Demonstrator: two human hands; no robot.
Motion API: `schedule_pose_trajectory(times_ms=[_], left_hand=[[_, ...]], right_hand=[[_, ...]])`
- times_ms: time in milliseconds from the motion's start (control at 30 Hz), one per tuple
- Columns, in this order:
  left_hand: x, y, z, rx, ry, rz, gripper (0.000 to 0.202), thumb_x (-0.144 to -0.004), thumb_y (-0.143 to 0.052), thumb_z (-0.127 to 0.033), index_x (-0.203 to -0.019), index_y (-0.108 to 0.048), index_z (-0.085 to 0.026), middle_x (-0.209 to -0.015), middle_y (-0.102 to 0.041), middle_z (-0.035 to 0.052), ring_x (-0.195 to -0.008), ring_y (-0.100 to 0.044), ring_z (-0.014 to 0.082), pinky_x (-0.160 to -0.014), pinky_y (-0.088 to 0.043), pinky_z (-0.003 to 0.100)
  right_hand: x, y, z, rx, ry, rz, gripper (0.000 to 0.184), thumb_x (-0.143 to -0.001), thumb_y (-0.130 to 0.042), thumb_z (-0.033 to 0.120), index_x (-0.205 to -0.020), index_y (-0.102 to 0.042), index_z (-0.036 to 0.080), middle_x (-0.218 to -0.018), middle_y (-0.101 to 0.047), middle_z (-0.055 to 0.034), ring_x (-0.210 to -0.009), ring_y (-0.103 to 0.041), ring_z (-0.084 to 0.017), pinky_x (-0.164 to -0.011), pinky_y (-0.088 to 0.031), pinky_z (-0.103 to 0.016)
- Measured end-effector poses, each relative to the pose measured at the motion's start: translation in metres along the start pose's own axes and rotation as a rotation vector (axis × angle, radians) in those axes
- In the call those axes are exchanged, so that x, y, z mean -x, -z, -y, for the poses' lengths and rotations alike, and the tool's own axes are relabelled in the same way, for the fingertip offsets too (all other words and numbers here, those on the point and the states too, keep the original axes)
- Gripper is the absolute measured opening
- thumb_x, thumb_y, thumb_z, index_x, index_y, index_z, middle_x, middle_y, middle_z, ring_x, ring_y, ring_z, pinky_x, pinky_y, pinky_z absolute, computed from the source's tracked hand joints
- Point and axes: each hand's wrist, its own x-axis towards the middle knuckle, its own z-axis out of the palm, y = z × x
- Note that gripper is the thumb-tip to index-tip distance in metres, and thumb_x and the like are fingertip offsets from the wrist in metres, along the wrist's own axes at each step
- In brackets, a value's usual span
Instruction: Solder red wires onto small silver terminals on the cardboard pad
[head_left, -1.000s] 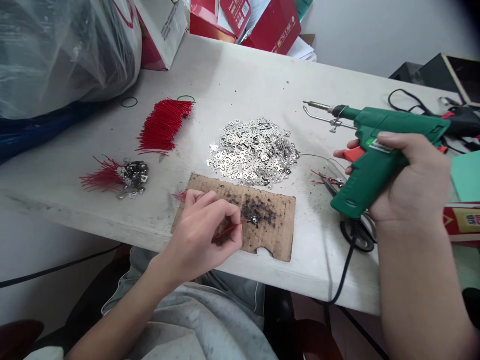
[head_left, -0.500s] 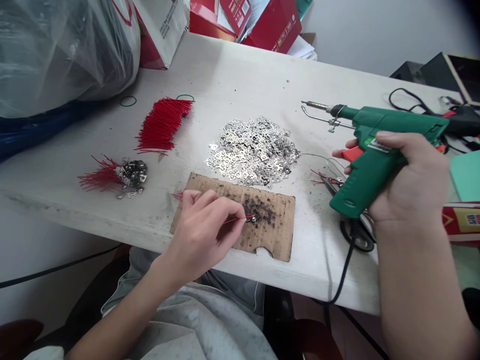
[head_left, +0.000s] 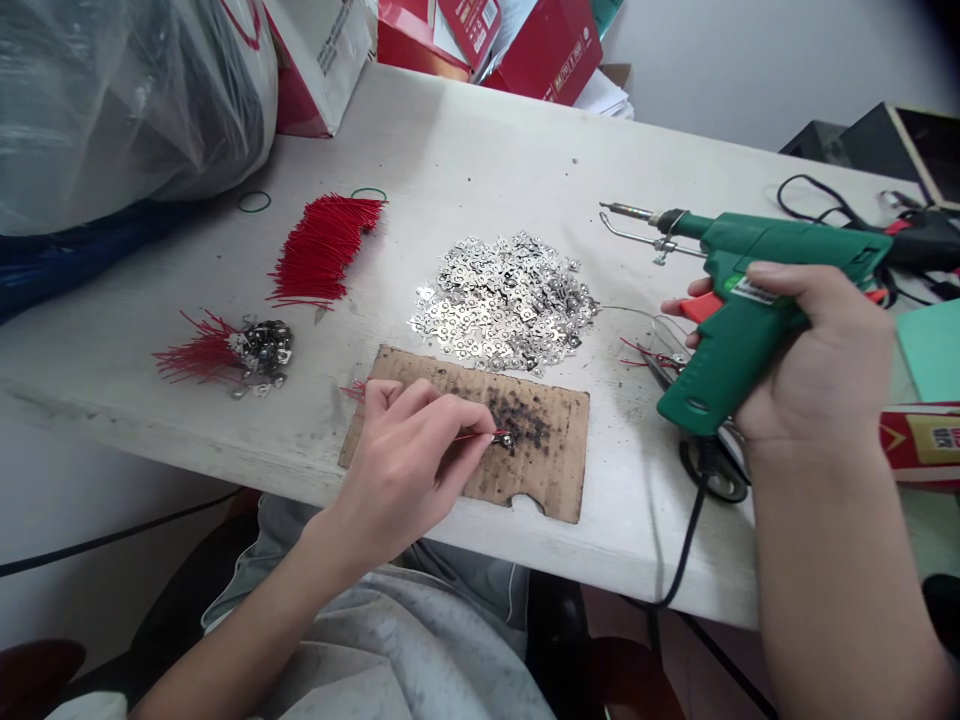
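Note:
Thumb and forefinger of my left hand pinch a short red wire over a scorched piece of cardboard. At the wire's tip lies a small metal terminal on the blackened patch. My right hand grips a green soldering gun by its handle, held above the table. Its tip points left, away from the cardboard, with a bent feed tube beneath it. Behind the cardboard spreads a heap of silvery terminals. Part of the wire is hidden by my left fingers.
Left of the heap lies a bundle of red wires. Nearer the front are wires with terminals attached. A plastic bag fills the back left, and red boxes stand behind. The gun's black cord hangs over the table edge.
The soldering gun has shifted very slightly left in my right hand. My left hand keeps its pinch on the wire, its fingertips a touch closer to the terminal.

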Motion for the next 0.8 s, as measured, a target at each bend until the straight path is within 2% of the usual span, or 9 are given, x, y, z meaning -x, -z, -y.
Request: schedule_pose_trajectory(times_ms=[233,433,633,800], left_hand=[[-0.0002,0.0018,-0.0010,0.012,-0.004,0.007,0.017,-0.094,-0.068,-0.008,-0.097,-0.058,-0.021,-0.086,-0.072,-0.0057,-0.071,-0.054,0.0135,-0.081,-0.033,0.039],[-0.0003,0.0021,0.0003,0.017,-0.020,0.013,0.018,-0.094,-0.069,-0.008,-0.099,-0.059,-0.022,-0.087,-0.073,-0.0062,-0.071,-0.053,0.0141,-0.081,-0.032,0.039],[0.0007,0.0019,0.0005,0.023,-0.019,0.014,0.019,-0.094,-0.070,-0.008,-0.098,-0.058,-0.022,-0.086,-0.073,-0.0067,-0.071,-0.052,0.0144,-0.081,-0.032,0.039],[0.0011,0.0025,0.0008,0.031,-0.019,0.021,0.018,-0.093,-0.070,-0.009,-0.098,-0.058,-0.022,-0.086,-0.073,-0.0064,-0.072,-0.052,0.0143,-0.081,-0.031,0.039]], right_hand=[[-0.0024,0.0050,-0.0023,0.028,0.017,0.020,0.012,-0.073,-0.070,0.013,-0.069,-0.076,0.021,-0.085,-0.071,-0.0039,-0.076,-0.073,-0.021,-0.076,-0.071,-0.043],[-0.0021,0.0073,-0.0029,0.070,-0.017,0.027,0.006,-0.076,-0.072,0.023,-0.073,-0.077,0.022,-0.076,-0.072,-0.0059,-0.069,-0.073,-0.026,-0.057,-0.067,-0.039],[-0.0035,0.0066,-0.0030,0.049,-0.002,0.015,0.005,-0.072,-0.074,0.020,-0.071,-0.078,0.022,-0.077,-0.072,-0.0053,-0.070,-0.072,-0.023,-0.062,-0.068,-0.037],[-0.0042,0.0053,-0.0030,0.013,0.032,0.008,0.007,-0.070,-0.074,0.015,-0.068,-0.077,0.021,-0.082,-0.071,-0.0041,-0.076,-0.072,-0.022,-0.075,-0.071,-0.044]])
